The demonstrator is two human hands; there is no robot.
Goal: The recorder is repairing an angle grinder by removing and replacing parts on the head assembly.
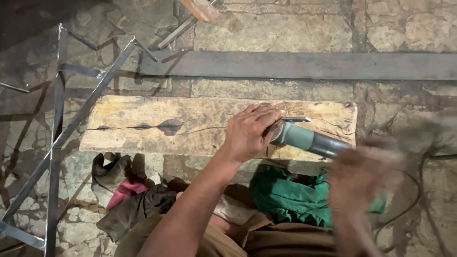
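Seen from above, a person crouches over a worn wooden plank (190, 126) that lies flat on a cracked stone floor (285, 33). The left hand (252, 131) rests on the right part of the plank, its grip curled down over the head of a green and grey angle grinder (309, 139), fingers pressed around the front of the tool where it meets the wood. Just beside the fingertips, a small flat metal piece (296, 119) lies on the plank, touching or nearly touching the grinder's head. The grinder's body runs down and to the right toward the right hand (364, 173), which is a heavy blur; I cannot tell whether its grip is closed on the handle or spread apart. A dark cable (414, 200) loops over the floor near that hand. The plank has a long crack along its middle with a dark hollow in it. Beyond the plank, a long dark flat steel bar (304, 65) lies across the floor, parallel to it. To the left stands a welded frame of thin steel bars (59, 119), one bar slanting over the plank's left corner. Below the plank, near the person's knees, lie a green cloth (285, 197) and a heap of dark and pink rags (124, 190).
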